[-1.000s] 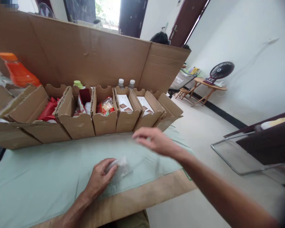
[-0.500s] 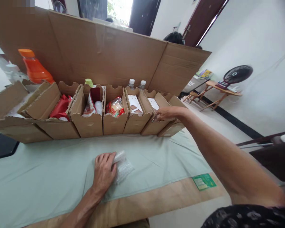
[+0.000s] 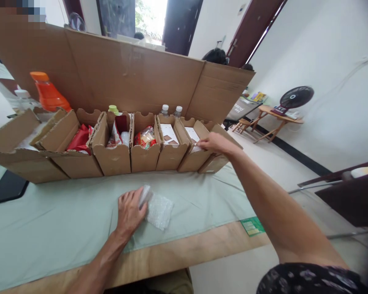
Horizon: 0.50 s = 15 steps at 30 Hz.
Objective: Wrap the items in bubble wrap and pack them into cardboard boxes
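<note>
Right hand (image 3: 214, 143) is pinching the card (image 3: 191, 134), just left of its fingertips, in the far box (image 3: 194, 161); left hand (image 3: 129, 210) is gripping the wrap (image 3: 160, 212) by its left edge.

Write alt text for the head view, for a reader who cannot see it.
The left hand lies on bubble wrap on a green cloth, while the right hand reaches to a box in a row of open cardboard boxes with packets and bottles.

Bubble wrap (image 3: 161, 212) is held at its edge by the left hand (image 3: 129, 209) on the green cloth (image 3: 64, 212) near the table's (image 3: 187, 253) front edge. A white card (image 3: 192, 134) in a cardboard compartment (image 3: 196, 158) is touched by the right hand (image 3: 215, 143).
</note>
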Motion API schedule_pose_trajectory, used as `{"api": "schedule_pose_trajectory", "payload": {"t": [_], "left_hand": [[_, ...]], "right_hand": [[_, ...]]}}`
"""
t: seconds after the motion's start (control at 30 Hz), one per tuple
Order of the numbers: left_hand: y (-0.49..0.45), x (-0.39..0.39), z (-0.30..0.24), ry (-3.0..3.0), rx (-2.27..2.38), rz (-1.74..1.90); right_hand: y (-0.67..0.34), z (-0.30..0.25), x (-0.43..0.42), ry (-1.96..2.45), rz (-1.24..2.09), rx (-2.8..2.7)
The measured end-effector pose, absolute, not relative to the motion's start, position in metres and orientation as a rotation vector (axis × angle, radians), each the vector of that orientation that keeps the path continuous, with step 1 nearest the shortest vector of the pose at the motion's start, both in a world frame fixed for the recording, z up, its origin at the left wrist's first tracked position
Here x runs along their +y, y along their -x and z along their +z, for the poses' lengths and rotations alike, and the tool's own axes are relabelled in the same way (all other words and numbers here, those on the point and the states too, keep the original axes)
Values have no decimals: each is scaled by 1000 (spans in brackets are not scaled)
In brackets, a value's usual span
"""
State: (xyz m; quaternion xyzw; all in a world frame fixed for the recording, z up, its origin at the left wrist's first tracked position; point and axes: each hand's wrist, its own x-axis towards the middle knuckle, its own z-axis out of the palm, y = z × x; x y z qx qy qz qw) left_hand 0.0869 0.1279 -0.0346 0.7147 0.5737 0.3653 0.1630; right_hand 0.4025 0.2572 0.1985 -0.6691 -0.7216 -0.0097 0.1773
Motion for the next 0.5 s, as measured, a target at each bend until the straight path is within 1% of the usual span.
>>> {"api": "schedule_pose_trajectory", "payload": {"t": [0.07,0.13,0.23,0.3,0.4,0.5], "left_hand": [[-84,131,-33,-1937,1616,1055],[-80,134,-30,-1864,1603,1067],[-73,133,-18,-1814,1514,1081],[-70,127,-8,-1852,1360,1161],[-72,117,4,-1981,1143,1279],[-76,114,5,-2074,1043,1214]], "right_hand": [[-410,221,236,1933,6,-1990],[-412,242,209,1891,-49,-1879],[-399,251,164,1725,-128,-1703],[-379,231,140,1643,-1,-1681],[-339,172,122,1608,341,-1851],[-307,118,121,1571,670,-2075]]}}
